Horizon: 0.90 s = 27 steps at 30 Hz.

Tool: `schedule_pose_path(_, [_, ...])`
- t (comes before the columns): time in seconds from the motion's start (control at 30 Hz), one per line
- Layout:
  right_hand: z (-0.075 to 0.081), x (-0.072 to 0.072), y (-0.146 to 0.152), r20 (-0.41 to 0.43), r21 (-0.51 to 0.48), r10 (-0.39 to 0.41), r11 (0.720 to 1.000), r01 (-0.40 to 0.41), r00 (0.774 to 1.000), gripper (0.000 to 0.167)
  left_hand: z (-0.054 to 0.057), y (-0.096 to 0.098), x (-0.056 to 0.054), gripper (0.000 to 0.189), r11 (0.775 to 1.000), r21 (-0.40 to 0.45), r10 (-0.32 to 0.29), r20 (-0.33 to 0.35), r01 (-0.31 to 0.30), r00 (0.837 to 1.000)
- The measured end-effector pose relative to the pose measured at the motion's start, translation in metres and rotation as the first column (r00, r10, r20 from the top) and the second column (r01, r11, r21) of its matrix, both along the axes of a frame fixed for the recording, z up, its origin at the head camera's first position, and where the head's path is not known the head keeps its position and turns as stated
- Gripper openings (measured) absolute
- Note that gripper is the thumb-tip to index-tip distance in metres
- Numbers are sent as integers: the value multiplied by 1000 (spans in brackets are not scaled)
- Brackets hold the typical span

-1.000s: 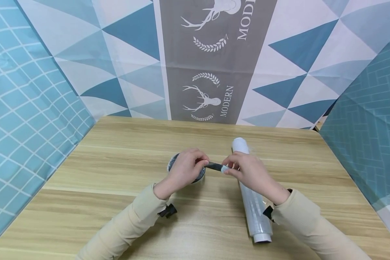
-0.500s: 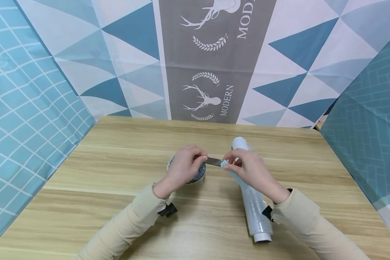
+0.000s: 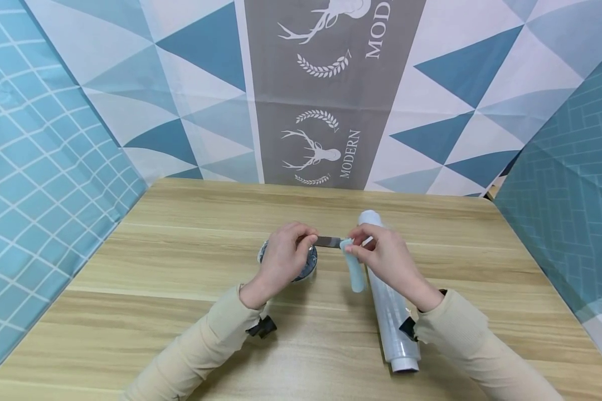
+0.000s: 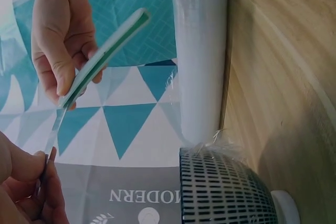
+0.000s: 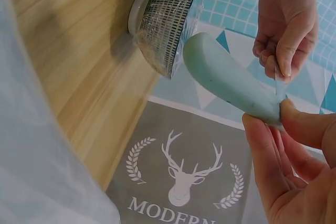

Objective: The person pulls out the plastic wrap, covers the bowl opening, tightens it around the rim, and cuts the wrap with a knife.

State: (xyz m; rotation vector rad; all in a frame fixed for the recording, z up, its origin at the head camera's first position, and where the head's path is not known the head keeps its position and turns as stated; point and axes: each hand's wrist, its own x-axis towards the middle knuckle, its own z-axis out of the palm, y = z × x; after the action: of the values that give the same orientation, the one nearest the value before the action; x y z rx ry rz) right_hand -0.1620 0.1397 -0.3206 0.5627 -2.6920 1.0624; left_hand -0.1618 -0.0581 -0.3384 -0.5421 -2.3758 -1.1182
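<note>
A folding knife with a pale green handle (image 3: 354,273) and a flat metal blade (image 3: 328,241) is held in the air between both hands. My left hand (image 3: 283,253) pinches the blade near its far end with thumb and fingers. At the joint between blade and handle, my right hand (image 3: 388,259) pinches the knife. The handle stands at an angle to the blade, and its slot shows in the left wrist view. Below the left hand, partly hidden by it, is a patterned bowl (image 5: 168,19) with clear film over it.
A roll of plastic wrap (image 3: 393,323) lies lengthwise on the wooden table (image 3: 180,262), under and beside the right hand. Patterned cloths (image 3: 205,83) hang behind the table and at both sides.
The knife's handle, earlier mostly hidden at the right hand, has swung out and now points down toward the near edge. Both hands have risen slightly in view, still pinching the knife.
</note>
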Motion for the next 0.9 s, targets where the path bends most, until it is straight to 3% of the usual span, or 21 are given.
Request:
schedule_pose_path(0.17, [-1,-1,-1,57,-116,-9,993,15,998,21,-2,0,0,6,998,58,4,-3,-4,1000])
schedule_pose_path(0.33, [-1,-3,-3,123,-255,3,967,29,992,21,-5,2,1,5,993,115,8,-21,-5,1000])
schedule_pose_path(0.67, [0,-5,-7,271,-507,58,857,91,961,21,-9,6,4,6,984,172,-40,-19,43,999])
schedule_pose_path(0.9, [0,-6,-11,287,-619,85,777,117,954,25,-13,9,6,5,976,197,-91,-12,92,996])
